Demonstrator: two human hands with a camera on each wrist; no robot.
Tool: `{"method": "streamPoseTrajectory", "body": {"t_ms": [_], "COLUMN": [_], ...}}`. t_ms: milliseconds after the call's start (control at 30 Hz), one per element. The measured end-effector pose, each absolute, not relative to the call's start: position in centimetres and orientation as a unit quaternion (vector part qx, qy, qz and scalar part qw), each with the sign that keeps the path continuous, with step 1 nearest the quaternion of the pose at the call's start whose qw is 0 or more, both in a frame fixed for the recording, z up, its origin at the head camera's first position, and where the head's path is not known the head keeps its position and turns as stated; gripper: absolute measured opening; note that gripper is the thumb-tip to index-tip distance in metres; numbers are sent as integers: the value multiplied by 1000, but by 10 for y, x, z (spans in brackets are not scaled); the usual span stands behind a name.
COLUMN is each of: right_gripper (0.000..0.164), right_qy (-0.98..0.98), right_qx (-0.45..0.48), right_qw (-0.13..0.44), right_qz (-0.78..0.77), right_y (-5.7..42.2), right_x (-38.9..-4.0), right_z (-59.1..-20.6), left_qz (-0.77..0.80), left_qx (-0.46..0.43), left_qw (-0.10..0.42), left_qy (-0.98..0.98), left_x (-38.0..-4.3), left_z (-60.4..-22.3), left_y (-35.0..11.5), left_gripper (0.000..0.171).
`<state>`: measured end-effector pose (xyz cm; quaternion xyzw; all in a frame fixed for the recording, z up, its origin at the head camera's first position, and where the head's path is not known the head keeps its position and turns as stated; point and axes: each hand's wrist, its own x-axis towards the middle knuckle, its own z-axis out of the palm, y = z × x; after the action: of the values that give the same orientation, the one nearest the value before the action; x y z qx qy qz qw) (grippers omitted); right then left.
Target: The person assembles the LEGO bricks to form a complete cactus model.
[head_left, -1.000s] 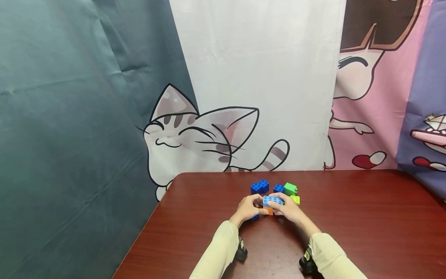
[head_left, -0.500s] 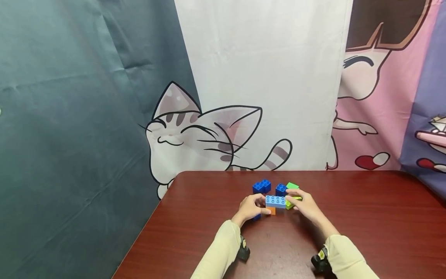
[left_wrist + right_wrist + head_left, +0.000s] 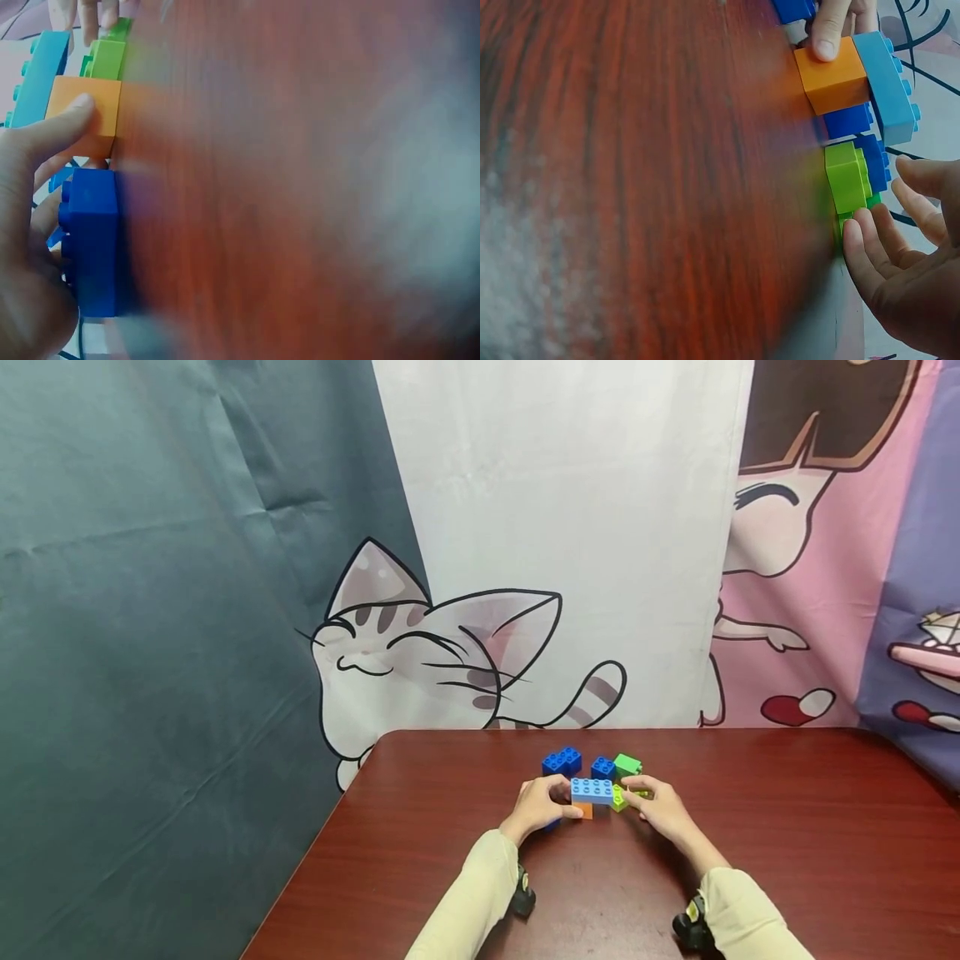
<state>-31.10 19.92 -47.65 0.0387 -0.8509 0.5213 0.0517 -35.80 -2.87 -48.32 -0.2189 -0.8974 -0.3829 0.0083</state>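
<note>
An orange brick (image 3: 585,811) was grasped by the left hand (image 3: 536,802), its near face pressed by the thumb while the fingers were placed behind it. A light blue brick (image 3: 592,791) was seated on top of the orange brick and was overhung on the side toward the right edge of the tabletop (image 3: 750,843). (Whether the orange brick was borne by the wood or held just above it could not be told.) The right hand (image 3: 658,806) was unclenched, its fingers loosely bent and parted. Its fingertips were held close to the end of a lime brick (image 3: 844,180), though whether that brick was touched could not be made out. The lime brick was seen between the right hand and the light blue brick.

Nearer the far edge, a dark blue piece (one brick or two, it could not be told) (image 3: 557,766) was placed on the side toward the far left corner. Toward the far right corner from it, a smaller blue brick (image 3: 603,767) and a green brick (image 3: 627,766) were set side by side. Another dark blue brick (image 3: 94,240) was seen just beside the left hand, largely hidden by it from above. Beyond the far edge, a backdrop (image 3: 585,510) was hung.
</note>
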Motion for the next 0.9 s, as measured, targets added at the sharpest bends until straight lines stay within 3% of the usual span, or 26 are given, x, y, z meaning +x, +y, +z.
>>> {"method": "streamPoseTrajectory", "body": {"t_ms": [633, 900], "right_gripper": [35, 34], "right_qy": [-870, -885], "right_qx": [37, 43], "right_qw": [46, 60], "right_qz": [489, 460], "right_y": [197, 195], "right_x": [-314, -314], "right_z": [-482, -486], "left_qz": [-368, -376], "left_qx": [-190, -222], "left_qw": [30, 33], "left_qy": [-910, -899], "left_x": [-338, -343], "left_z": [-479, -484], "left_y": [-8, -12], "left_gripper": [32, 31]}}
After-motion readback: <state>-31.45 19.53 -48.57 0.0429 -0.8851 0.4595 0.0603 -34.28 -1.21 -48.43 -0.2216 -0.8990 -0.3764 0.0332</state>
